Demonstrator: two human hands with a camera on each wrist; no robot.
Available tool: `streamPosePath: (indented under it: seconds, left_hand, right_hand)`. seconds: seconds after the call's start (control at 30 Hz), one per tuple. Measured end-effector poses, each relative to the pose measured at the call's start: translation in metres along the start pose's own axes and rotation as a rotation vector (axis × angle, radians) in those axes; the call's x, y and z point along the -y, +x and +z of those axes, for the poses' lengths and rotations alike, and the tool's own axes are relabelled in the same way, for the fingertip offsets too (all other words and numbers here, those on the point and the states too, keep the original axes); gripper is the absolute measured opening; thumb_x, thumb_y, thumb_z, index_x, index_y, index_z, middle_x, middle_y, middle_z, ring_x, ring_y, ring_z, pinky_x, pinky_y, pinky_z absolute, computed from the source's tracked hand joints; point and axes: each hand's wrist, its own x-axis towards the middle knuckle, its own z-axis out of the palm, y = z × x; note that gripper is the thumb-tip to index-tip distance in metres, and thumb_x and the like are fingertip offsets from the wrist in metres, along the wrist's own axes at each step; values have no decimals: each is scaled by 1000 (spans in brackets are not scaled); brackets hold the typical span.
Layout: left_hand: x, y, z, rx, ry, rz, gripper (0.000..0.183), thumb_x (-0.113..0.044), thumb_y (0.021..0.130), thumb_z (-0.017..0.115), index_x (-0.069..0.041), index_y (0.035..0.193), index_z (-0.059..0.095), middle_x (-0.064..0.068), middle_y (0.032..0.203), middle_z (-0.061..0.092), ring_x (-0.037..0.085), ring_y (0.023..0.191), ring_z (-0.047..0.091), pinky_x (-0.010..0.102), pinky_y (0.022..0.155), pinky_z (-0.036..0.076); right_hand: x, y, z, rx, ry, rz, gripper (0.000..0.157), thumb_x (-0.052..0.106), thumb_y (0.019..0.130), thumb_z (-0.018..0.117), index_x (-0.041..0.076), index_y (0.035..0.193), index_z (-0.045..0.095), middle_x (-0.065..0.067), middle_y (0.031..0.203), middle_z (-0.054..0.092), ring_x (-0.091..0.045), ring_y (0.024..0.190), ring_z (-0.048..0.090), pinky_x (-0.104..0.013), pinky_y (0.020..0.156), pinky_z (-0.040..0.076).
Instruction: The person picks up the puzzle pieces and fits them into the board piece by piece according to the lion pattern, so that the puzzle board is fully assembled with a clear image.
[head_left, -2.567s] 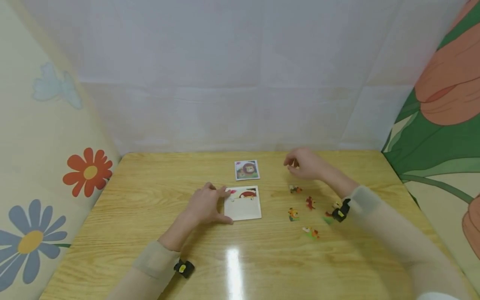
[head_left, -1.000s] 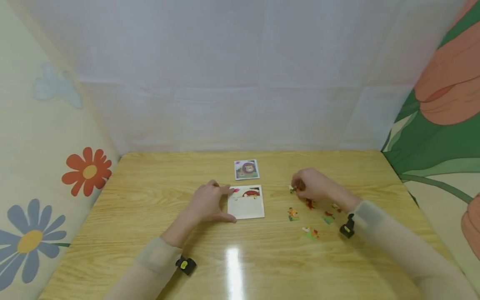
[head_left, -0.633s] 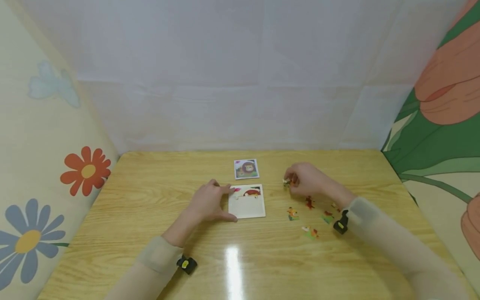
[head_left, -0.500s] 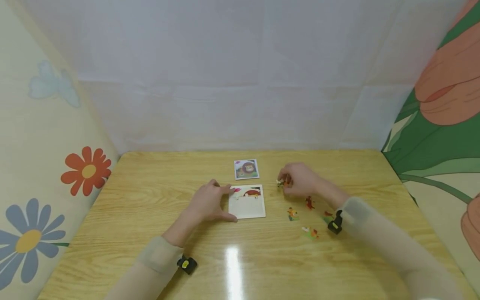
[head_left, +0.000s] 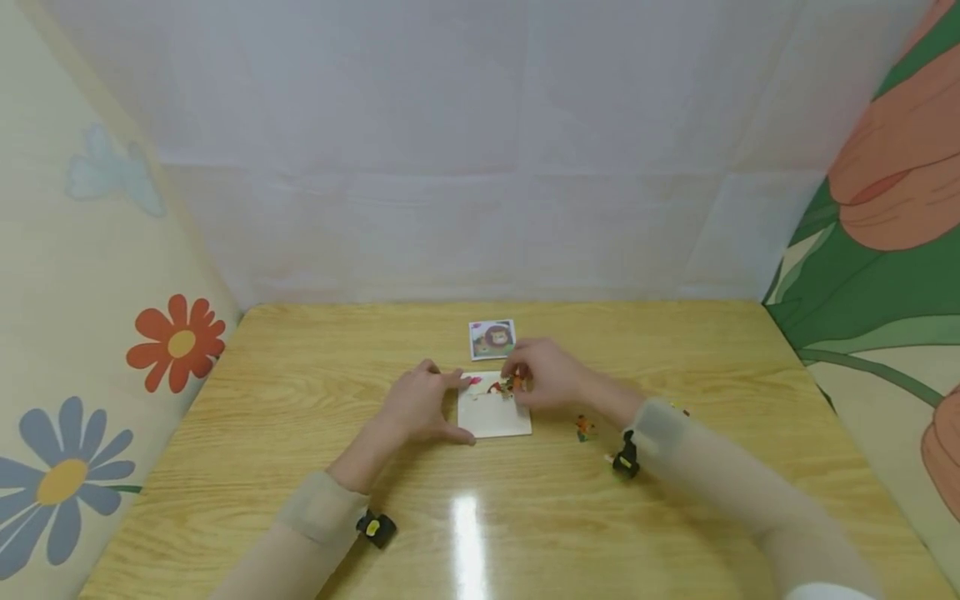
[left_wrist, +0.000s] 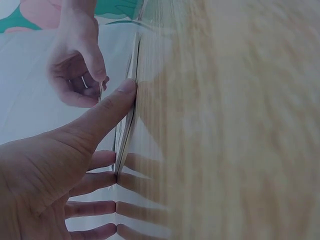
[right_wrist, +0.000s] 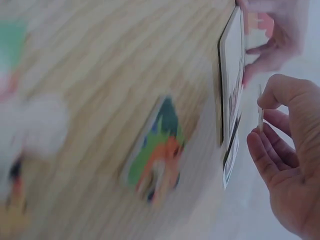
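A white square puzzle tray (head_left: pixel 493 419) lies mid-table with a few printed pieces along its top edge. My left hand (head_left: pixel 416 407) spreads thumb and fingers around the tray's left side; in the left wrist view the thumb (left_wrist: pixel 112 107) rests along its edge. Over the tray's upper right, my right hand (head_left: pixel 551 375) pinches a small jigsaw piece (head_left: pixel 516 384) between thumb and fingertips. The right wrist view shows that piece (right_wrist: pixel 260 112) edge-on, above the tray (right_wrist: pixel 231 65).
A square lion picture card (head_left: pixel 492 339) lies just behind the tray. Loose jigsaw pieces sit to the right, one orange and green (head_left: pixel 584 428), others partly hidden under the right forearm. A white cloth (head_left: pixel 480 150) hangs behind the wooden table (head_left: pixel 315 350).
My right hand has picked up a jigsaw piece from the right and carried it left over the tray. The tray shifted slightly right earlier, my left hand staying at its side.
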Motion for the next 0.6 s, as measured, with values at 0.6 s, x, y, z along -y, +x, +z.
streamPosePath:
  seconds: [0.6]
  left_hand:
    - [0,1,-2,-20,-26,4,98,-68,62,95,-14,140,71,16,124,76,34,109,65,50,87,61]
  right_hand:
    - [31,23,27,-4,37,-23,17,6,78,77,5,95,80,-5,91,75,-9,79,62,-13,69,51]
